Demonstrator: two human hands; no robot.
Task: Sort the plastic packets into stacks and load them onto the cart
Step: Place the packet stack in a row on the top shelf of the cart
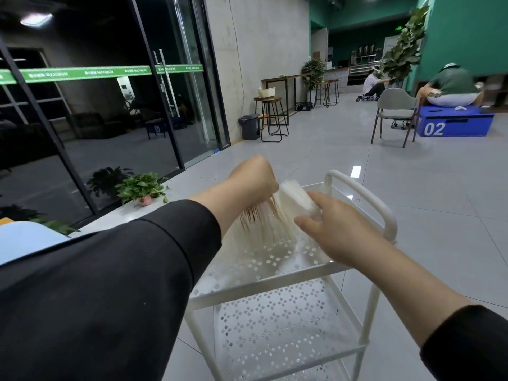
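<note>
A thick stack of clear plastic packets [277, 215] hangs fanned out over the top tray of a white perforated cart [275, 281]. My left hand [254, 178] grips the stack's upper end from the left, fingers curled under it. My right hand [328, 225] holds the stack's right side, thumb on top and fingers wrapped round the far edge. The packets' lower edges blur near the tray floor; I cannot tell whether they touch it. Both arms wear black sleeves.
The cart's curved handle [368, 202] rises at the far right, with a lower shelf [275, 334] beneath. Glass doors [110, 105] and potted plants [143, 188] stand left. Stools [272, 116], a bin [249, 126], a chair [395, 111] and a blue box [453, 123] with a seated person lie ahead.
</note>
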